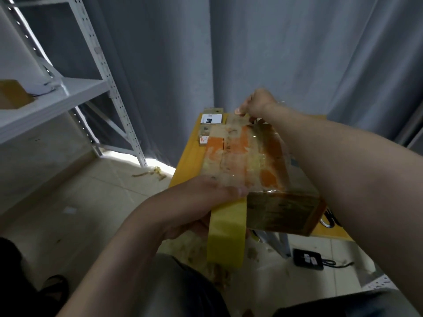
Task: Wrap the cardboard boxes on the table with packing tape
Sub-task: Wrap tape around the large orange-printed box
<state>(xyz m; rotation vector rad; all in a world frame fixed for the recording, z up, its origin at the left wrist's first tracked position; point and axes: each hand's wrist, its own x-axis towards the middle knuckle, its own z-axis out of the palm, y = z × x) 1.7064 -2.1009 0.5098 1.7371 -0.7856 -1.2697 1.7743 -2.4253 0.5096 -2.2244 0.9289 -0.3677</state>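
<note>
A worn cardboard box with orange patches and layers of clear tape sits tilted over the small yellow table. My left hand grips a roll of yellowish packing tape against the box's near left corner. A stretch of clear tape runs from there over the top of the box to its far end. My right hand reaches over the box and pinches the tape at the far edge. The box's near end face is dark and scuffed.
A grey metal shelf rack stands at left with a small cardboard box on it. Grey curtains hang behind the table. A black device with a cable and tape scraps lie on the tiled floor.
</note>
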